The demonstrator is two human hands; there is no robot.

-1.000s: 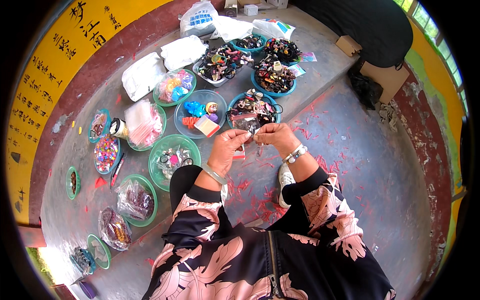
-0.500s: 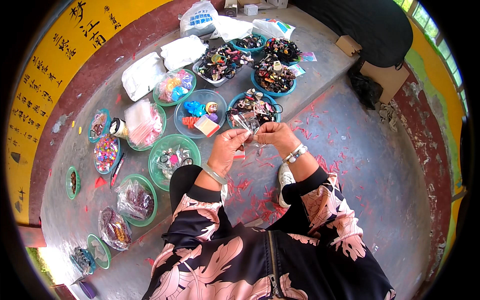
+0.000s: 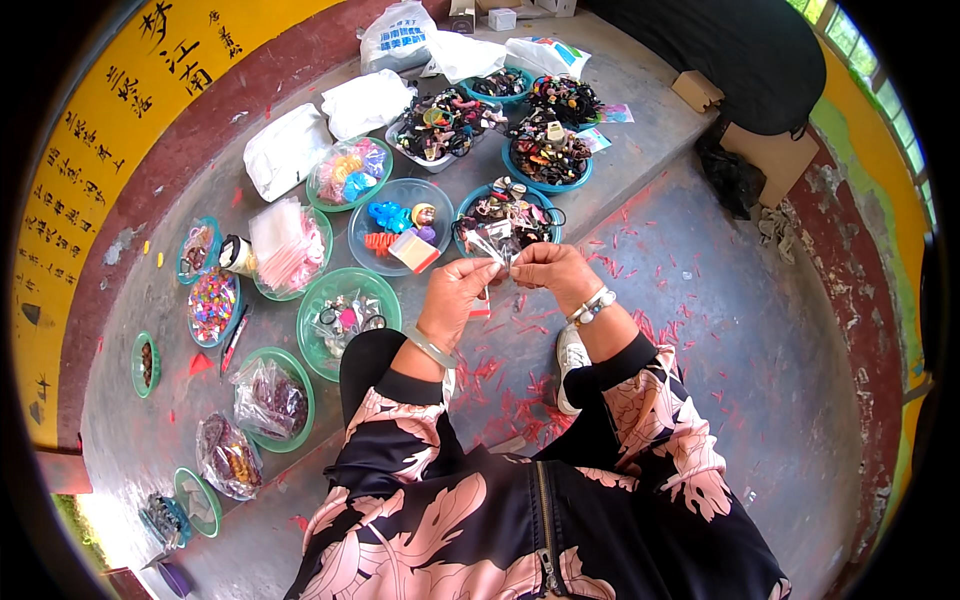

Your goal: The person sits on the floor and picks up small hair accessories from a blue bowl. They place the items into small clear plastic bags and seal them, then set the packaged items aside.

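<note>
Both hands meet in front of me over a small clear plastic bag [image 3: 497,240]. My left hand [image 3: 458,292] pinches the bag's left edge, a bangle on its wrist. On the other edge my right hand [image 3: 556,276] pinches too, with a white bracelet below it. What lies inside the bag is too small to make out. Just beyond the hands is a blue basin [image 3: 462,240] full of dark hair ties. A clear plastic bowl [image 3: 362,235] with blue, orange and purple pieces and a red-and-white box stands to the left of it.
Green basins [image 3: 390,300] and blue bowls [image 3: 238,312] crowd the ledge at the left, holding beads, bags and small parts. White plastic bags [image 3: 285,150] lie farther back. Red scraps [image 3: 660,330] litter the floor around my shoes. A black bag [image 3: 728,175] and cardboard sit at the right.
The hands stay in almost the same place. The fingertips have shifted slightly, and the clear bag between them has changed shape a little.
</note>
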